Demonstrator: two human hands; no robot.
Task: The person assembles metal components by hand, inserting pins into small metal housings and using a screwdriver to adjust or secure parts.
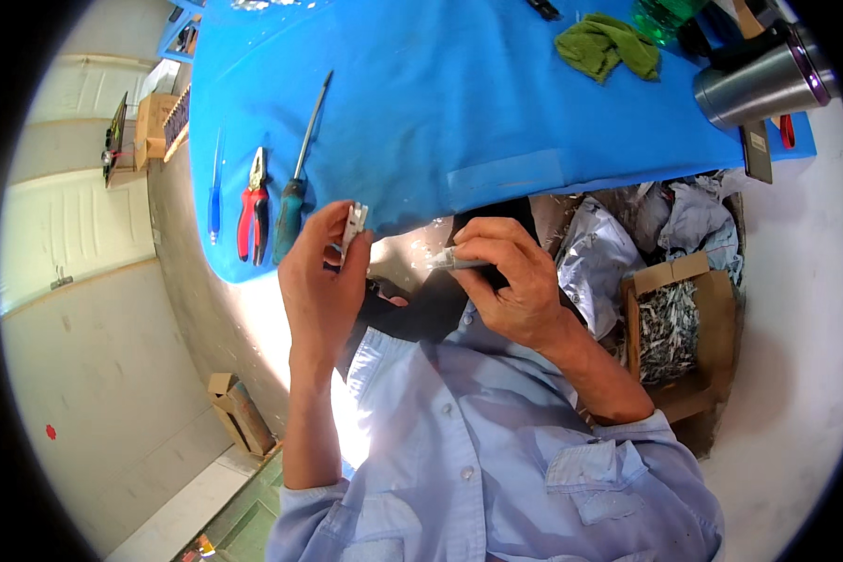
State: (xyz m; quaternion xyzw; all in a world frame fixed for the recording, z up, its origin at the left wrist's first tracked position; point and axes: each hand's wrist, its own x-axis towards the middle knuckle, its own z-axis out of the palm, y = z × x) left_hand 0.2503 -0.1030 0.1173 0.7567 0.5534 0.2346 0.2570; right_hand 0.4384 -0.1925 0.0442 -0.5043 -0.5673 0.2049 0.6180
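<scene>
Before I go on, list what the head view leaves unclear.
All in the head view:
White piece: partly covered by the left hand; fine details too small.
Grey piece: partly covered by the right hand; left tip blurred.
Green vessel: cut off by the upper edge.
Box: its bottom hidden under strips.

Holding the left hand (323, 281) beside the worktop's (393, 112) near-left corner, pressing thumb (356, 262) toward curled fingers (331, 223) in a pinch. Holding the right hand (515, 272) just before the near edge, back upward, pinching too, pointing leftward. Bending both arms, baring the forearms (311, 426).
</scene>
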